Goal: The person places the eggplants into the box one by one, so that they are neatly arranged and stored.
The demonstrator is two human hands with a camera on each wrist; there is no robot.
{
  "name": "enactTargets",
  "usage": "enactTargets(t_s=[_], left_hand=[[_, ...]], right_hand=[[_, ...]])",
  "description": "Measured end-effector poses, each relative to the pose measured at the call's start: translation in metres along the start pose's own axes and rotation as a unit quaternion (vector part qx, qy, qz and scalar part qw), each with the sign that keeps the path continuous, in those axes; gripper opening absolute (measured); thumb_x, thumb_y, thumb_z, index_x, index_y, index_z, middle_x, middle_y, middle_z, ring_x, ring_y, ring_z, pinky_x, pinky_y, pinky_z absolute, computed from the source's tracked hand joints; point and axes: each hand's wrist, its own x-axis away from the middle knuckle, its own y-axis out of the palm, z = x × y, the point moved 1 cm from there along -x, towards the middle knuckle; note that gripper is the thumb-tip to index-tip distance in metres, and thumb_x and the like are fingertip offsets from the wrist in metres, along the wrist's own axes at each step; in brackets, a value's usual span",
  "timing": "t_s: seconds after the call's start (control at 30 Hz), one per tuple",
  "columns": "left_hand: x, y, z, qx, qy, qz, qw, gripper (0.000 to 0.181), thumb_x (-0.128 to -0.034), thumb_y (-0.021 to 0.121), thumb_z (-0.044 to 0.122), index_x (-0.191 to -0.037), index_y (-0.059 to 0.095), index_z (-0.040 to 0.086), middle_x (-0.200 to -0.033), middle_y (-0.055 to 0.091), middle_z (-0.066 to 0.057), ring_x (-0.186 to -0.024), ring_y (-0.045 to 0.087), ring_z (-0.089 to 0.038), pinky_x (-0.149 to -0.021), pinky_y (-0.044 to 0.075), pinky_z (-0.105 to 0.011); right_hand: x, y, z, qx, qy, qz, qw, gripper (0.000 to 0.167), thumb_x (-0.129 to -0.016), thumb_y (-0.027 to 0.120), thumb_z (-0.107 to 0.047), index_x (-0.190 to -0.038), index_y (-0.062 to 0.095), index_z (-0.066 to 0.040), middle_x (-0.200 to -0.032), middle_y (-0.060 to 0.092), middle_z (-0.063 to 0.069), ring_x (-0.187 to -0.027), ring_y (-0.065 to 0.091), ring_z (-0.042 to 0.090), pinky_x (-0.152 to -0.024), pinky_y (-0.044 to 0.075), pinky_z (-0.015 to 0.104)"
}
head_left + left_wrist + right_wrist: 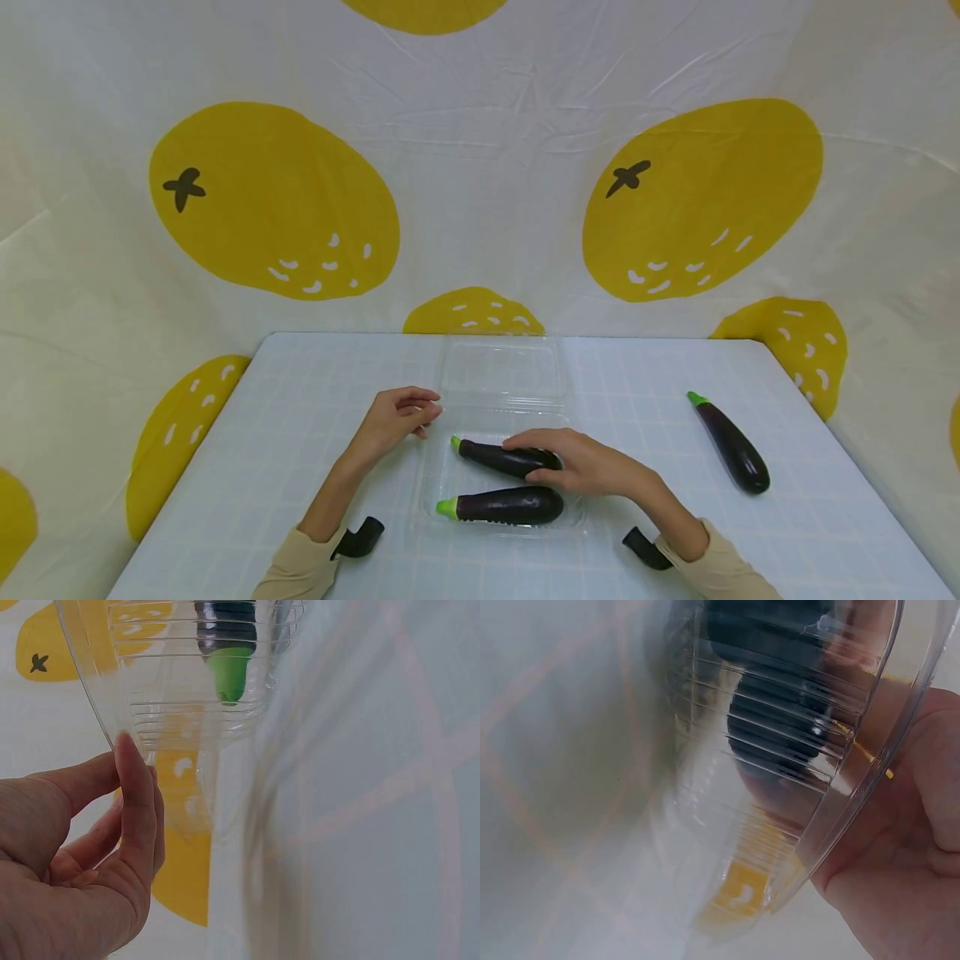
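Observation:
A hinged clear plastic container [429, 492] lies unfolded on the table, its lid [502, 371] flat behind the base. Two dark eggplants lie side by side in the base, green stems leftward. My right hand [588, 462] grips the rear eggplant [483, 456] near its thick end, fingers over the far side and thumb on the near side. The front eggplant [513, 506] rests untouched. At the container's left side, my left hand [397, 419] pinches the rim between thumb and fingertips, as the left wrist view shows. Through the ribbed wall [172, 712] a green stem [227, 675] shows.
A third eggplant [735, 450] lies on the right part of the table, stem pointing away. The table [247, 467] wears a pale checked cover. Behind it hangs a white cloth [487, 208] printed with yellow fruit. Black wrist mounts [360, 537] sit at both sleeves.

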Motion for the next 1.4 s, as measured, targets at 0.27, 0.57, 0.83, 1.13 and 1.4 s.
enactTargets(t_s=[0.27,0.57,0.83,1.13,1.4], left_hand=[[-0.001,0.0,-0.001,-0.003,0.004,0.002,1.0,0.035,-0.0942,0.076,0.011,-0.12,0.067,-0.011,-0.103,0.073,-0.025,-0.072,0.067,-0.026,-0.064,0.059,-0.025],[0.0,0.001,0.001,-0.005,0.001,0.004,1.0,0.034,-0.0949,0.075,0.011,-0.12,0.067,-0.01,-0.104,0.072,-0.026,-0.071,0.066,-0.022,-0.064,0.059,-0.026],[0.0,0.001,0.0,0.0,0.004,0.002,1.0,0.033,-0.0944,0.076,0.009,-0.119,0.067,-0.011,-0.104,0.072,-0.027,-0.075,0.067,-0.03,-0.064,0.059,-0.025],[0.0,0.001,0.0,-0.004,-0.001,0.001,1.0,0.033,-0.0949,0.075,0.01,-0.119,0.067,-0.011,-0.105,0.072,-0.025,-0.076,0.067,-0.031,-0.064,0.058,-0.024],[0.0,0.0,0.001,0.002,0.004,0.0,1.0,0.033,-0.0946,0.075,0.009,-0.119,0.067,-0.012,-0.104,0.072,-0.026,-0.076,0.067,-0.035,-0.064,0.059,-0.025]], right_hand=[[-0.004,-0.001,0.0,-0.004,0.003,-0.03,0.9995,0.043,-0.101,0.066,-0.011,-0.143,0.057,-0.005,-0.142,0.061,0.008,-0.131,0.057,0.022,-0.109,0.047,0.037],[-0.009,-0.004,0.0,-0.026,0.022,-0.062,0.9975,0.043,-0.103,0.065,-0.015,-0.144,0.056,-0.006,-0.143,0.06,0.007,-0.131,0.056,0.021,-0.109,0.047,0.038],[-0.011,-0.002,0.0,-0.029,0.029,-0.078,0.9961,0.038,-0.103,0.063,-0.013,-0.141,0.058,-0.008,-0.137,0.062,0.005,-0.123,0.058,0.017,-0.105,0.049,0.035],[-0.01,0.001,0.0,-0.028,0.024,-0.068,0.997,0.033,-0.104,0.062,-0.016,-0.136,0.061,-0.008,-0.131,0.066,0.004,-0.116,0.061,0.016,-0.101,0.051,0.035],[-0.007,0.002,0.0,-0.003,0.01,-0.018,0.9998,0.03,-0.105,0.061,-0.015,-0.133,0.063,-0.006,-0.129,0.067,0.006,-0.118,0.063,0.022,-0.101,0.052,0.041]])
